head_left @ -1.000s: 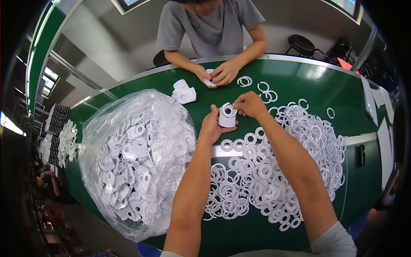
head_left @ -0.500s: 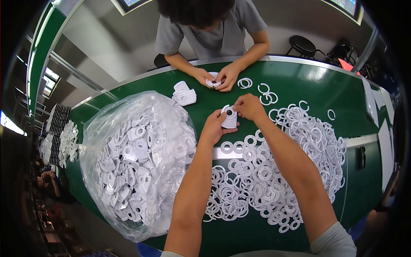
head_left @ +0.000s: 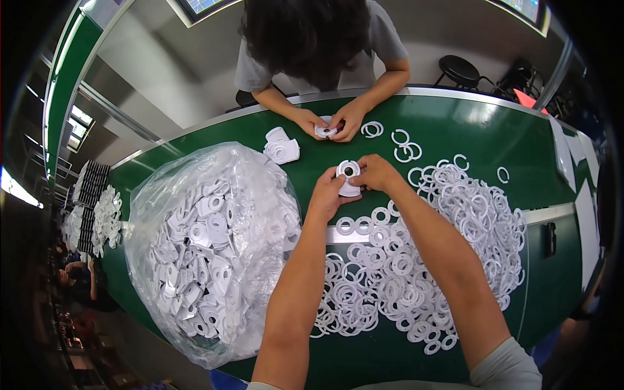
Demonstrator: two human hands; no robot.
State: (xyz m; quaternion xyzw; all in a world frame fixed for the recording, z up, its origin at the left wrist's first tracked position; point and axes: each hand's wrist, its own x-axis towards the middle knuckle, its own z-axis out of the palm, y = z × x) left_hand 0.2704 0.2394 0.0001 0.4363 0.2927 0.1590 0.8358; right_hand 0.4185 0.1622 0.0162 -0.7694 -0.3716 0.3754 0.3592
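step: pulling ring off white part | L hand + R hand fingers pinched on it, above ring pile | next, I think: small careful tug

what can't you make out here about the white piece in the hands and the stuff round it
- Head view: the white piece is partly covered by the left hand and right hand, so its full shape is hidden.
- The small part the person opposite holds is too small and covered by fingers.
- Parts deep in the clear plastic bag blur behind folds and glare.
- The dark trays at the left rim are bent by the fisheye and too small.
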